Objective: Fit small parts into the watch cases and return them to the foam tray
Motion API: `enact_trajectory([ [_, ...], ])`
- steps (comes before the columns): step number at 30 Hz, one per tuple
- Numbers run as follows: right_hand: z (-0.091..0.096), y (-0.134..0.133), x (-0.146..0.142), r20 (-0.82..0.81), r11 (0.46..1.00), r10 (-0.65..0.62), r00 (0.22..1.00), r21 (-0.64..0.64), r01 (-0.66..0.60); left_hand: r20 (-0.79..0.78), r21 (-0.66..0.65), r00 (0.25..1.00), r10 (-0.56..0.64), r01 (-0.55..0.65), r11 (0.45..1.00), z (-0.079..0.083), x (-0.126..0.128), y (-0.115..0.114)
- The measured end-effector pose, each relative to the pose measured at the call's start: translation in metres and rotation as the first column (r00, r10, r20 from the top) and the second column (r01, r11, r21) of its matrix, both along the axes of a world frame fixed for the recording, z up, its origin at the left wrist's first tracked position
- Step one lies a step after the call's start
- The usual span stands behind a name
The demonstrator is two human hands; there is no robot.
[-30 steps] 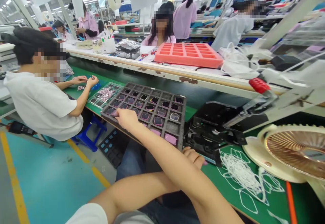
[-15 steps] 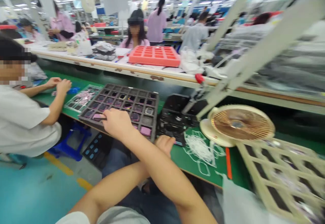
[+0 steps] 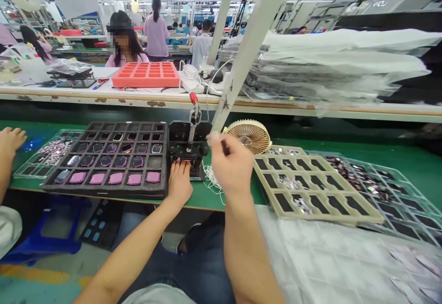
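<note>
My left hand (image 3: 180, 182) reaches to the foot of a black toggle press (image 3: 188, 150) with a red-tipped lever. Its fingers are stretched out over the fixture's front, and what lies under the fingertips is hidden. My right hand (image 3: 232, 163) is raised to the right of the press, in front of the fan, with curled fingers. A pale, blurred bit shows at its fingertips, too smeared to name. Left of the press lies a black foam tray (image 3: 103, 192) holding dark-faced, watch-like pieces, with pink pieces (image 3: 115, 178) along its near row.
A beige fan (image 3: 247, 136) stands behind my right hand, above tangled white cord (image 3: 211, 175). Rightward are a beige compartment tray (image 3: 331, 216), clear trays (image 3: 390, 193) and white sheeting (image 3: 331, 258). A slanted post (image 3: 241, 51) rises nearby. A co-worker's hand (image 3: 13, 139) is at far left.
My right hand has left the black foam tray, uncrossed from my left arm and moved right past the press. My left hand is now at the press's front. The view has turned right.
</note>
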State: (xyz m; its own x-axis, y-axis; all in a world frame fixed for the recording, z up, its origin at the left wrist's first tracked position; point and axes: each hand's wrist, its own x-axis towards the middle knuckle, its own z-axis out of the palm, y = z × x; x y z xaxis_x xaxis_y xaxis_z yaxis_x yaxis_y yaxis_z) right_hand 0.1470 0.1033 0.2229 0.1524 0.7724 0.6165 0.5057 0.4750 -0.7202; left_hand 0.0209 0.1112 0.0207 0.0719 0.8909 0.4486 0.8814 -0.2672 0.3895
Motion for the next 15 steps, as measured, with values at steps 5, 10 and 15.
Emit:
enact_trajectory([
  [5, 0.060, 0.101, -0.008, 0.186, 0.999, -0.046, 0.981, 0.037, 0.040, 0.038, -0.009, 0.999, -0.023, 0.023, 1.000, 0.003, 0.001, 0.001],
  [10, 0.089, 0.148, -0.032, 0.391, 0.938, 0.284, 0.876, -0.304, -0.169, 0.050, 0.015, 0.995, -0.082, 0.081, 0.997, 0.025, -0.004, -0.052],
  [15, 0.054, 0.094, -0.029, 0.282, 0.961, 0.086, 0.956, 0.229, -0.154, 0.301, 0.135, 0.918, -0.259, 0.228, 0.964, 0.056, -0.070, -0.145],
])
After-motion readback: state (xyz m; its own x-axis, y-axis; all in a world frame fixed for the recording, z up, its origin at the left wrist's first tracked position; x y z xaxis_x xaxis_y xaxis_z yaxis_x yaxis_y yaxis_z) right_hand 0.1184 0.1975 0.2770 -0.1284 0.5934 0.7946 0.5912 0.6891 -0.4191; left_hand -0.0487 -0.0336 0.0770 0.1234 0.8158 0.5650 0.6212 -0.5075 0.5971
